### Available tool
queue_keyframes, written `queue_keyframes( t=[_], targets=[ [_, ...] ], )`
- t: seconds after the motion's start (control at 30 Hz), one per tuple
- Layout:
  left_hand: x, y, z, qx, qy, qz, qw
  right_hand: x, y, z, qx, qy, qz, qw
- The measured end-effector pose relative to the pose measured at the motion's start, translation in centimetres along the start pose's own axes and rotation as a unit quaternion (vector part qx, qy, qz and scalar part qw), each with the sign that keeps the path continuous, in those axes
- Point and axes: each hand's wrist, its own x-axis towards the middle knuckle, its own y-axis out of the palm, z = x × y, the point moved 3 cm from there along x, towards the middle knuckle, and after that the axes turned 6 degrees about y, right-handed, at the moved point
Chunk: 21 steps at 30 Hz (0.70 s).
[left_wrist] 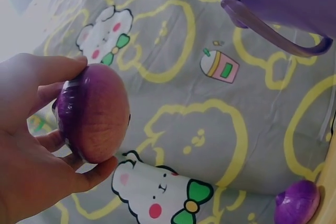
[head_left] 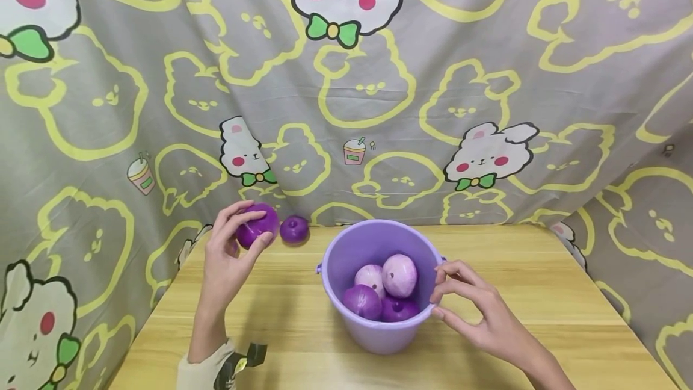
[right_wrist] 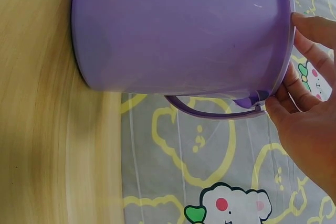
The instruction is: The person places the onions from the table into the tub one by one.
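Two hands in action at a wooden table, one on an onion, one on the bucket!
Pale wood-grained table point(head_left: 541, 300) below, grey curtain point(head_left: 373, 95) behind, covered in yellow outlines, white bunnies and green bows. Over on the left, the left hand point(head_left: 226, 262) grasps a purple onion point(left_wrist: 94, 114), fingers curved on one side, thumb on the other, holding it up well apart from the bucket point(head_left: 381, 339). Across to the right hand point(head_left: 489, 316), and it's a pinch, fingers and thumb meeting on the purple bucket's rim! The bucket stands upright, four onions point(head_left: 399, 275) nestled inside, and a lone onion point(head_left: 295, 230) sits near the table's far edge.
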Motion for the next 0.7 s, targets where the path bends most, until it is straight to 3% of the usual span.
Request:
queue_keyframes(
  t=[0.7],
  targets=[
    [0.0, 1.2, -2.4, -0.019, -0.002, 0.025, 0.9995, 0.0, 0.0, 0.1, -0.002, 0.004, 0.000, 1.000]
  ],
)
